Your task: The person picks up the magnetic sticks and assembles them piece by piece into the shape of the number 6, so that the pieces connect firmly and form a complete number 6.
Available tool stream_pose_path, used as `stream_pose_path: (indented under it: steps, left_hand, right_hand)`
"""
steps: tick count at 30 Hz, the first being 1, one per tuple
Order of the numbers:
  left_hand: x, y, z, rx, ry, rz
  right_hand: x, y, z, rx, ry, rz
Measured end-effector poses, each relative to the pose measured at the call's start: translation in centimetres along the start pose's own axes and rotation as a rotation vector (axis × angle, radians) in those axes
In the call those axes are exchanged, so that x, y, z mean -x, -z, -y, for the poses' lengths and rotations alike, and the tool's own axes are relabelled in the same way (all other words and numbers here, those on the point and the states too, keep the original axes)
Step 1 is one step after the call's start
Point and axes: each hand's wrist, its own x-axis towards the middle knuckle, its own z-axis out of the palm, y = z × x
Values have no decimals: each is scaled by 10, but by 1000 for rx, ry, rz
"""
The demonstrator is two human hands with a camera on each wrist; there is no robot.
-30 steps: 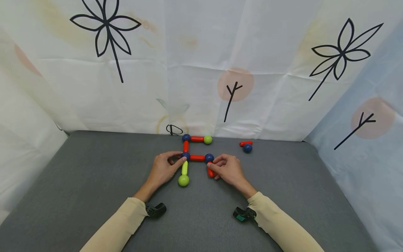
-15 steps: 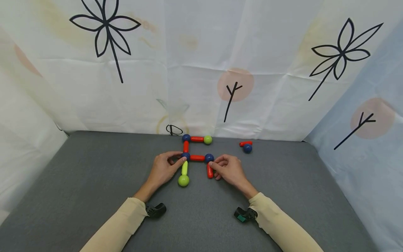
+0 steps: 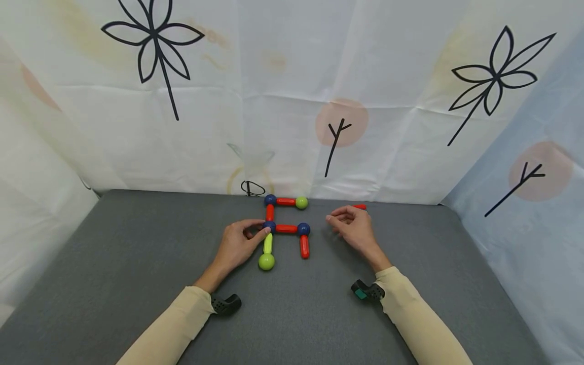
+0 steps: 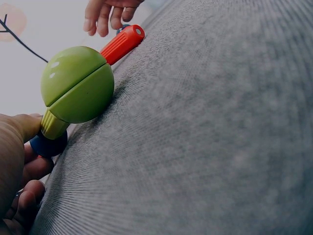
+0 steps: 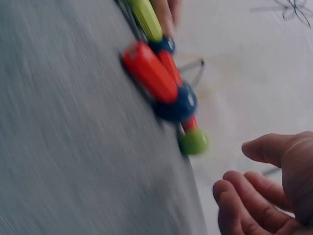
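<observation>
A joined figure of magnetic rods and balls lies on the grey table. My left hand (image 3: pixel 238 244) pinches its middle-left blue ball (image 3: pixel 269 226) between thumb and fingers. A yellow-green rod (image 3: pixel 267 243) runs from that ball to a green ball (image 3: pixel 266 261) nearer me. To the right, a red rod (image 3: pixel 286 229) leads to another blue ball (image 3: pixel 303 229), from which a second red rod (image 3: pixel 304 247) points toward me. My right hand (image 3: pixel 357 230) holds nothing, its fingers loosely bent, close to a loose red rod (image 3: pixel 360 206) that it partly covers.
The figure's far arm ends in a green ball (image 3: pixel 301 203) near the table's back edge. A patterned white cloth (image 3: pixel 283 147) rises behind the grey table (image 3: pixel 292 319). In the head view, the loose blue ball is hidden by my right hand.
My right hand has let go of the red rod at the figure's right end and moved right and away from me, toward the loose pieces. The left hand stays in place.
</observation>
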Motion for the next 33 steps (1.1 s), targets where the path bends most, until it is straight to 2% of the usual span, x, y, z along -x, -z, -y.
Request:
stream_pose_path:
  steps: [4, 8, 12, 15, 19, 27, 33]
  left_hand:
    - [0, -1, 1, -5, -8, -9]
    - [0, -1, 1, -6, -7, -11]
    - [1, -1, 1, -10, -5, -7]
    - [1, -1, 1, -6, -6, -7]
    - [1, -1, 1, -1, -8, -7]
    - [1, -1, 0, -2, -2, -4]
    - [0, -1, 1, -1, -9, -3]
  right_hand:
    - [-8, 14, -10, 62, 96, -135]
    - [-14, 28, -22, 88, 157, -247]
    - [-18, 41, -38, 99, 165, -337]
    - [-20, 49, -51, 100, 149, -373]
    - [-20, 56, -65, 133, 126, -359]
    - [-19, 57, -76, 182, 102, -243]
    - [-20, 57, -80, 269, 142, -152]
